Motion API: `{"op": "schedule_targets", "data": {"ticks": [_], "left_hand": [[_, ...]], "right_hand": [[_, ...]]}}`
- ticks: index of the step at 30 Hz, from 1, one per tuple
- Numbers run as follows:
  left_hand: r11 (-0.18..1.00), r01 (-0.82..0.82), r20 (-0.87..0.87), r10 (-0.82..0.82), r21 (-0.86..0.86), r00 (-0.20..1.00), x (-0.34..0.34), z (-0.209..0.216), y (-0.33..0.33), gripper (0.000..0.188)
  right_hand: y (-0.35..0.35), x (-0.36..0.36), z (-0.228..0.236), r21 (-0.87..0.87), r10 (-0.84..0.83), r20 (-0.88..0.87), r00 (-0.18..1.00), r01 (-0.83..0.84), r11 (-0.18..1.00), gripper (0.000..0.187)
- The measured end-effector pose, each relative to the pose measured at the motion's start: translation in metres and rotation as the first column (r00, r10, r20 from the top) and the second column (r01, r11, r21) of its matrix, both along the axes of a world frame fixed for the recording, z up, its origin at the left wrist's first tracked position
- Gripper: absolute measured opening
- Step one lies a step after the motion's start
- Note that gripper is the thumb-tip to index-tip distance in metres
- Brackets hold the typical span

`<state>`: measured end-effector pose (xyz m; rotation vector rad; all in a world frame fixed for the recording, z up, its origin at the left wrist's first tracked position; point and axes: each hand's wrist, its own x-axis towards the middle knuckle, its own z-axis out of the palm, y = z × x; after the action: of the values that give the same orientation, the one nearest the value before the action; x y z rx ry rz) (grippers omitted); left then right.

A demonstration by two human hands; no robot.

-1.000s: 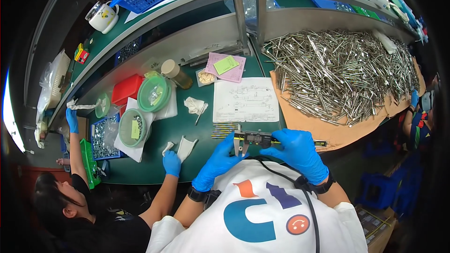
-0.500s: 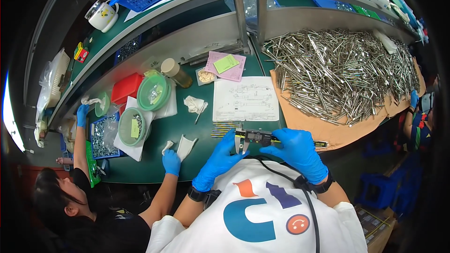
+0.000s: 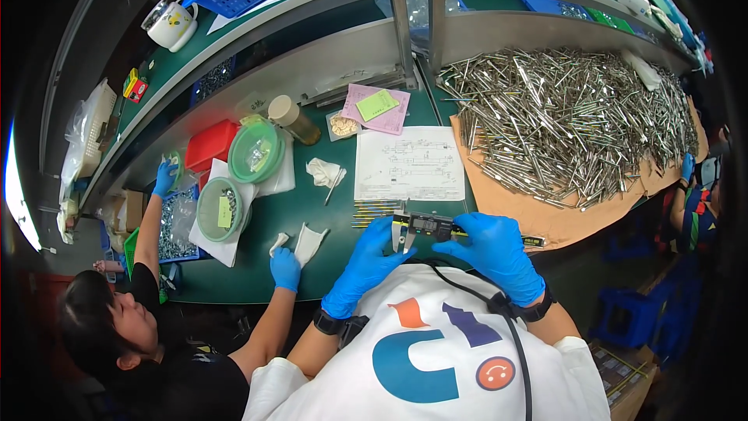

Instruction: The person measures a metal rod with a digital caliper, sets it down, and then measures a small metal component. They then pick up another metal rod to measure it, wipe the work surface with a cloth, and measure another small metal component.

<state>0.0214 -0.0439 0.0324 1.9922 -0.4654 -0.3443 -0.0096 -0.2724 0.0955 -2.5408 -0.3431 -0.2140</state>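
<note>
A black digital caliper point(image 3: 431, 225) lies across in front of me, its jaws at the left end. My right hand point(image 3: 496, 255), blue-gloved, is closed around the caliper's right part, thumb against its underside. My left hand point(image 3: 369, 263), also gloved, is closed at the jaws, with a small shiny piece between them. What its fingers hold is mostly hidden. Just beyond the left hand lies a row of thin metal rods point(image 3: 375, 213). Behind them a drawing sheet point(image 3: 410, 165) lies flat on the green table point(image 3: 269, 279).
A large heap of metal rods point(image 3: 576, 125) covers brown paper at the right. Green bowls point(image 3: 255, 154), a red box point(image 3: 212, 146) and a blue tray point(image 3: 176, 226) stand left. A co-worker's gloved hand point(image 3: 286, 269) rests by a white cloth point(image 3: 310, 244); their other hand point(image 3: 165, 178) is farther left.
My hands and the caliper are almost still. The co-worker's far hand has moved right over the small green bowl, and their head has turned.
</note>
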Motion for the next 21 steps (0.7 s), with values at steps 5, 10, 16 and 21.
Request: {"op": "schedule_targets", "data": {"ticks": [5,10,16,21], "left_hand": [[1.000,0.010,0.010,-0.010,0.014,1.000,0.0001,0.0015,-0.0001,0.044],[1.000,0.017,-0.005,-0.017,-0.004,1.000,-0.0004,-0.0026,0.0006,0.041],[0.998,0.014,0.002,-0.013,-0.053,1.000,-0.0003,-0.0057,0.0005,0.036],[1.000,-0.009,-0.062,0.008,-0.019,0.998,-0.0022,-0.0040,0.0018,0.030]], "right_hand": [[-0.0001,-0.0004,-0.0007,-0.010,-0.001,-0.009,1.000,0.001,1.000,0.038],[0.0016,-0.0004,0.0002,0.004,-0.002,-0.012,1.000,0.002,1.000,0.039],[0.0013,-0.0006,-0.0038,-0.011,-0.003,-0.028,1.000,0.003,1.000,0.039],[0.0035,-0.0016,-0.0032,-0.013,-0.016,-0.014,1.000,0.015,1.000,0.038]]}}
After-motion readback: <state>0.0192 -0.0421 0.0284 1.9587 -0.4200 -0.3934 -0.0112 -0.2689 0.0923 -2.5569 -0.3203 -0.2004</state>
